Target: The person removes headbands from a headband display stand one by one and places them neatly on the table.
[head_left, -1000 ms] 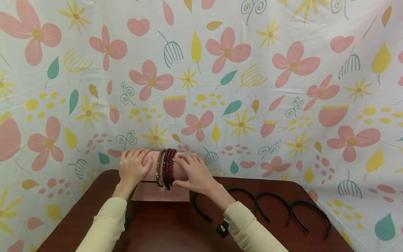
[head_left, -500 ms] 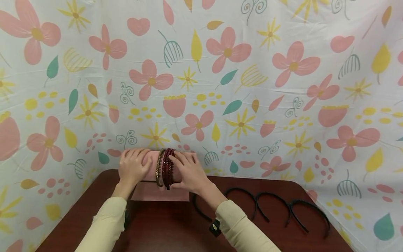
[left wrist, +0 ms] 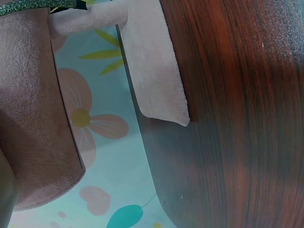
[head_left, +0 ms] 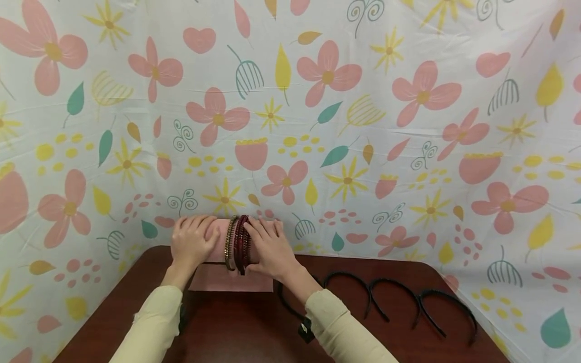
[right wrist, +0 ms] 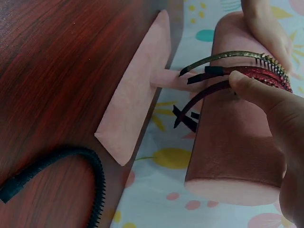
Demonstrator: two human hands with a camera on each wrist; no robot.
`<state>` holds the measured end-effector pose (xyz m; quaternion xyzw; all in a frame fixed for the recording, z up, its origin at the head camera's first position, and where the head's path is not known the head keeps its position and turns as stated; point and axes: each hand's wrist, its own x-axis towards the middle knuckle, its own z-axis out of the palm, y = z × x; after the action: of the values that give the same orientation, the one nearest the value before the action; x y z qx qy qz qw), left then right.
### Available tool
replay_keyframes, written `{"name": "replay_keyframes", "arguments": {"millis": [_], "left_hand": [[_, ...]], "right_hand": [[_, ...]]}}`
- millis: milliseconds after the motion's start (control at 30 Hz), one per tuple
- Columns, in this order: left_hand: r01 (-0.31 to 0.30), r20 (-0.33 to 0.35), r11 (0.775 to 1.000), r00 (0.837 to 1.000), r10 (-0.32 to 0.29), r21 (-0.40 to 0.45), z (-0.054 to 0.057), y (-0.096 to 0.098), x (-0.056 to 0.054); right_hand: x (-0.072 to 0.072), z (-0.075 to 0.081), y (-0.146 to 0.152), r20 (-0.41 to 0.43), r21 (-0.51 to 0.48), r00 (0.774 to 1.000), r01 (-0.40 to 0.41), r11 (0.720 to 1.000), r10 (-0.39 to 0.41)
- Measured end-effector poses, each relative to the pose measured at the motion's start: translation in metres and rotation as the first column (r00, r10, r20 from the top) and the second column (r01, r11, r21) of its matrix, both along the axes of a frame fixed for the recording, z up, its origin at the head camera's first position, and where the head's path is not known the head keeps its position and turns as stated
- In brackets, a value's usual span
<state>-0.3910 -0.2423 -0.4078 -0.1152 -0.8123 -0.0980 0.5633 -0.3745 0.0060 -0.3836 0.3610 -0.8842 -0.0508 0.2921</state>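
A pink plush headband stand point(head_left: 231, 281) has a horizontal roll on a flat base. Around the middle of its roll point(right wrist: 232, 147) sit a gold beaded headband point(head_left: 229, 244) and several dark red headbands point(head_left: 240, 247). My left hand point(head_left: 192, 242) grips the roll's left end, thumb in front and fingers over the top. My right hand point(head_left: 274, 249) is around the roll just right of the red headbands. Its thumb point(right wrist: 242, 83) presses on a red one's arm in the right wrist view, while most of its fingers are hidden there.
Several black headbands point(head_left: 388, 281) lie in a row on the brown table point(head_left: 236, 327), right of the stand. One black headband point(right wrist: 97, 175) lies near the stand's base. A flower-print cloth point(head_left: 290, 126) hangs behind the table.
My right hand has slid left along the roll, up against the red headbands, which now sit closer together beside the gold one. My left hand has stayed in place.
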Motion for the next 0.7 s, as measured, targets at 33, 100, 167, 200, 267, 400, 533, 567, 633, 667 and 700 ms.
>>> {"name": "replay_keyframes", "arguments": {"millis": [33, 100, 167, 200, 267, 400, 533, 567, 633, 667, 700], "left_hand": [[0.001, -0.003, 1.000, 1.000, -0.001, 0.000, 0.000, 0.000, 0.000], [0.003, -0.007, 1.000, 1.000, -0.003, 0.001, 0.000, 0.000, -0.001], [0.001, -0.014, 1.000, 1.000, -0.001, 0.001, 0.000, 0.000, -0.002], [0.000, -0.017, 1.000, 1.000, 0.000, 0.002, 0.000, 0.001, -0.002], [0.000, -0.020, 1.000, 1.000, 0.000, 0.004, 0.000, 0.001, -0.003], [0.002, -0.012, 1.000, 1.000, -0.002, 0.003, 0.000, 0.003, -0.002], [-0.001, 0.001, 1.000, 1.000, 0.001, 0.003, 0.001, 0.002, -0.001], [-0.002, 0.003, 1.000, 1.000, 0.002, 0.003, 0.001, 0.002, -0.001], [-0.001, -0.001, 1.000, 1.000, 0.001, 0.005, 0.001, 0.001, -0.001], [-0.002, -0.001, 1.000, 1.000, 0.002, 0.005, 0.001, 0.000, -0.001], [-0.002, -0.005, 1.000, 1.000, 0.002, 0.006, 0.001, 0.000, -0.001]], "right_hand": [[0.000, 0.000, -0.001, 0.001, -0.005, 1.000, 0.005, 1.000, -0.005], [-0.001, -0.001, -0.002, 0.003, -0.015, 1.000, 0.014, 1.000, -0.014], [-0.001, -0.002, -0.003, -0.009, -0.014, 1.000, 0.025, 1.000, -0.025], [-0.001, -0.002, -0.004, -0.020, -0.009, 0.999, 0.033, 0.999, -0.033], [0.000, -0.002, -0.005, -0.029, 0.000, 0.998, 0.050, 0.999, -0.050], [-0.001, -0.002, -0.004, -0.028, 0.017, 0.997, 0.079, 0.997, -0.078], [-0.003, -0.001, 0.000, -0.012, -0.008, 0.997, 0.070, 0.997, -0.070], [-0.003, -0.001, 0.001, -0.006, -0.021, 0.998, 0.062, 0.998, -0.062], [-0.004, 0.000, 0.005, 0.002, -0.039, 0.998, 0.055, 0.998, -0.055], [-0.004, 0.000, 0.007, 0.006, -0.047, 0.999, 0.052, 0.998, -0.052], [-0.005, 0.000, 0.009, 0.014, -0.058, 0.999, 0.047, 0.997, -0.046]]}}
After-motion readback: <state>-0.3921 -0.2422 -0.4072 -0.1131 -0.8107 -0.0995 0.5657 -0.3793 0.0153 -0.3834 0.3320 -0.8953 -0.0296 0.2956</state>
